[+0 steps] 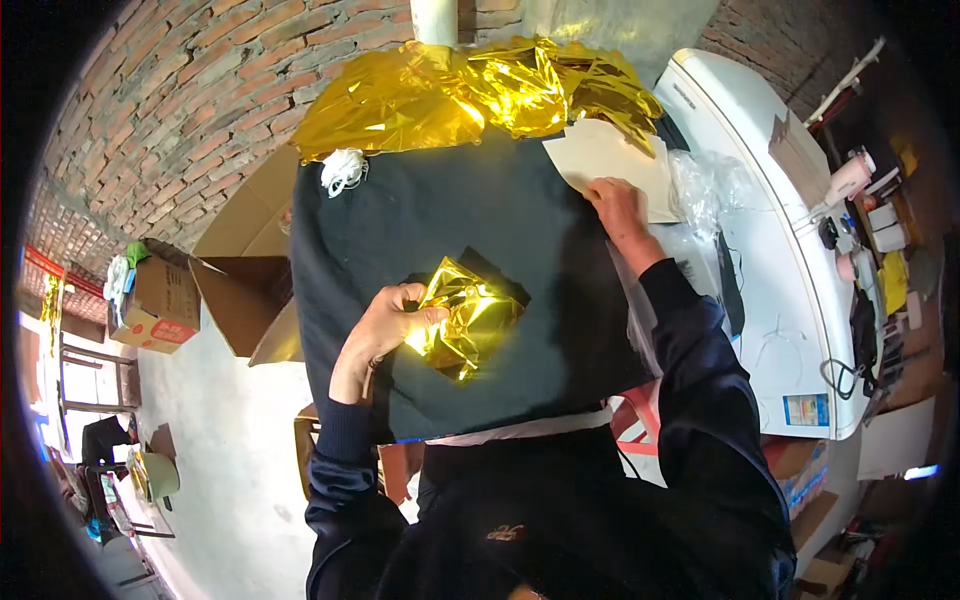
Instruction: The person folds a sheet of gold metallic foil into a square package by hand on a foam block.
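My left hand grips a crumpled piece of gold foil that lies on a black cloth-covered work surface. A dark square shows under the foil. My right hand reaches to the far right corner and rests with fingers on a stack of cream paper sheets. A large heap of gold foil lies along the far edge of the surface.
A white bundle of string sits at the far left corner. Clear plastic bags lie by a white appliance on the right. Open cardboard boxes stand on the floor at left, before a brick wall.
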A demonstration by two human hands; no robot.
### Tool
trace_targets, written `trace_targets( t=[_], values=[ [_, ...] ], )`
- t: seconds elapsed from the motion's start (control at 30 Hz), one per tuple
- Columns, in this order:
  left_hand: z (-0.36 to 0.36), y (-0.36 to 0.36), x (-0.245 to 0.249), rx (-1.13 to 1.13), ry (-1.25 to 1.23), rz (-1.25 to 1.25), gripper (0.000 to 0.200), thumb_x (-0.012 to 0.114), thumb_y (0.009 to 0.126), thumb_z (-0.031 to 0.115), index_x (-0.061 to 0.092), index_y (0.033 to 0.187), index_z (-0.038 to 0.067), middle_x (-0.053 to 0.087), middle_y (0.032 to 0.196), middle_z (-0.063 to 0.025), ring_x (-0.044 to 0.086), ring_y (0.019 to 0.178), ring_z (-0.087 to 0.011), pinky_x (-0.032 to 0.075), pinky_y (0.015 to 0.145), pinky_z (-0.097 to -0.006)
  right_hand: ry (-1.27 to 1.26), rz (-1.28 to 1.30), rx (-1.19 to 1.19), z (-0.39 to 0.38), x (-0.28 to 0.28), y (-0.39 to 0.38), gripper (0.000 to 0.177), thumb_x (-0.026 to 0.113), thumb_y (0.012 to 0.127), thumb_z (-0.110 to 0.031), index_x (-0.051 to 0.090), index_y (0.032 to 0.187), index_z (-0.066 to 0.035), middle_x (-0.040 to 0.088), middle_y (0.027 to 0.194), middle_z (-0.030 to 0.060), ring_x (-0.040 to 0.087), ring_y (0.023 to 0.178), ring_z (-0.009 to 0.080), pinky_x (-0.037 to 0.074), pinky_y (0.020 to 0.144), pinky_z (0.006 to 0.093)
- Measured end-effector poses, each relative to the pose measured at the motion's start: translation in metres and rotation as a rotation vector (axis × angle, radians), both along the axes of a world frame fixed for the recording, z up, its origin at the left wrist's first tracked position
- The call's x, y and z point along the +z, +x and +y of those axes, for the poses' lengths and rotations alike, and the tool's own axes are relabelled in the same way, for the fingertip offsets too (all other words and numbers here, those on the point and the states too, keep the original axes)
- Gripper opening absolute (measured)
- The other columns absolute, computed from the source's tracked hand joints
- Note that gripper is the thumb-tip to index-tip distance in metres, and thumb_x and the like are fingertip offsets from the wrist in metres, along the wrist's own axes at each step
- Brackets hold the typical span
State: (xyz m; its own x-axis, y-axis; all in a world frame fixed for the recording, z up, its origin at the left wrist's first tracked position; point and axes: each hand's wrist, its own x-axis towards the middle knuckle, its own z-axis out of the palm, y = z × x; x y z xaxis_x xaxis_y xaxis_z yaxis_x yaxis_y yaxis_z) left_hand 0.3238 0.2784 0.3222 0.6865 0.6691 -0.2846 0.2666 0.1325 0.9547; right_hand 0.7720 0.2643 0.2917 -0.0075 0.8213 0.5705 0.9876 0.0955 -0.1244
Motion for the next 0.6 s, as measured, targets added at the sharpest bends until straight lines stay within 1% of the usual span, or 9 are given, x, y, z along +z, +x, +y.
trace_targets(
  t=[0.03,0.13,0.23,0.3,0.37,0.43,0.5,0.57,0.6],
  values=[
    [-0.001,-0.001,0.002,0.018,-0.048,-0.009,0.025,0.080,0.093,0.012,0.075,0.113,-0.002,0.077,0.098,-0.0020,0.068,0.083,-0.0078,0.054,0.078,-0.0247,-0.006,0.026,0.009,0.002,-0.003,0.003,0.011,0.076,0.084,-0.012,0.070,0.090,-0.006,0.070,0.086,0.0145,0.068,0.086,0.0382,0.054,0.079,0.0473],
    [-0.007,-0.002,0.013,0.097,-0.162,-0.129,0.020,0.078,0.094,0.010,0.074,0.110,-0.002,0.075,0.095,-0.0022,0.066,0.083,-0.0073,0.053,0.077,-0.0244,-0.246,-0.019,0.007,-0.001,0.004,0.011,0.012,0.075,0.085,-0.012,0.068,0.092,-0.007,0.070,0.085,0.0149,0.068,0.083,0.0395,0.052,0.076,0.0485],
    [-0.007,-0.008,0.012,0.133,-0.171,-0.226,0.021,0.076,0.094,0.008,0.074,0.112,-0.003,0.076,0.098,-0.0035,0.068,0.085,-0.0084,0.054,0.081,-0.0253,0.046,0.016,0.208,-0.022,0.015,0.002,0.009,0.067,0.089,-0.016,0.066,0.083,-0.009,0.070,0.081,0.0129,0.067,0.081,0.0357,0.053,0.075,0.0434],
    [-0.009,-0.015,0.011,0.163,-0.211,-0.332,0.027,0.076,0.094,0.008,0.072,0.119,-0.003,0.077,0.105,-0.0053,0.070,0.091,-0.0107,0.054,0.088,-0.0267,0.093,-0.467,0.077,-0.029,0.018,-0.008,0.007,0.065,0.090,-0.015,0.066,0.084,-0.011,0.071,0.083,0.0102,0.069,0.081,0.0317,0.053,0.075,0.0423],
    [-0.012,-0.022,0.007,0.219,-0.279,-0.468,0.033,0.077,0.094,0.009,0.070,0.124,-0.004,0.076,0.111,-0.0060,0.070,0.097,-0.0119,0.054,0.091,-0.0278,0.084,-0.580,0.056,-0.034,0.028,-0.042,0.005,0.065,0.089,-0.013,0.067,0.085,-0.012,0.072,0.085,0.0082,0.070,0.081,0.0280,0.054,0.076,0.0415],
    [-0.015,-0.030,-0.001,0.264,-0.321,-0.626,0.036,0.076,0.094,0.009,0.069,0.127,-0.003,0.076,0.116,-0.0072,0.070,0.102,-0.0138,0.054,0.095,-0.0293,-0.019,-0.343,0.135,-0.049,0.064,-0.104,0.005,0.064,0.088,-0.010,0.068,0.087,-0.013,0.073,0.088,0.0068,0.070,0.081,0.0247,0.055,0.076,0.0408],
    [-0.015,-0.040,-0.015,0.309,-0.305,-0.757,0.035,0.076,0.095,0.011,0.067,0.127,-0.002,0.075,0.116,-0.0071,0.070,0.104,-0.0149,0.054,0.097,-0.0307,0.190,-0.317,0.364,-0.051,0.061,-0.136,0.004,0.065,0.084,-0.009,0.067,0.085,-0.012,0.069,0.085,0.0063,0.068,0.076,0.0244,0.055,0.071,0.0399],
    [-0.014,-0.047,-0.022,0.366,-0.315,-0.879,0.036,0.075,0.096,0.013,0.066,0.128,-0.001,0.075,0.117,-0.0075,0.070,0.105,-0.0160,0.054,0.098,-0.0323,0.109,-0.441,0.441,-0.066,0.070,-0.182,0.010,0.066,0.081,-0.009,0.057,0.075,-0.011,0.055,0.069,0.0037,0.063,0.068,0.0231,0.051,0.061,0.0378],
    [-0.014,-0.049,-0.023,0.390,-0.321,-0.942,0.037,0.075,0.096,0.014,0.065,0.128,-0.001,0.074,0.118,-0.0077,0.070,0.106,-0.0166,0.055,0.099,-0.0332,0.048,-0.302,0.573,-0.071,0.064,-0.194,0.011,0.067,0.080,-0.011,0.057,0.075,-0.011,0.053,0.067,0.0033,0.062,0.066,0.0220,0.051,0.061,0.0367]
  ],
)
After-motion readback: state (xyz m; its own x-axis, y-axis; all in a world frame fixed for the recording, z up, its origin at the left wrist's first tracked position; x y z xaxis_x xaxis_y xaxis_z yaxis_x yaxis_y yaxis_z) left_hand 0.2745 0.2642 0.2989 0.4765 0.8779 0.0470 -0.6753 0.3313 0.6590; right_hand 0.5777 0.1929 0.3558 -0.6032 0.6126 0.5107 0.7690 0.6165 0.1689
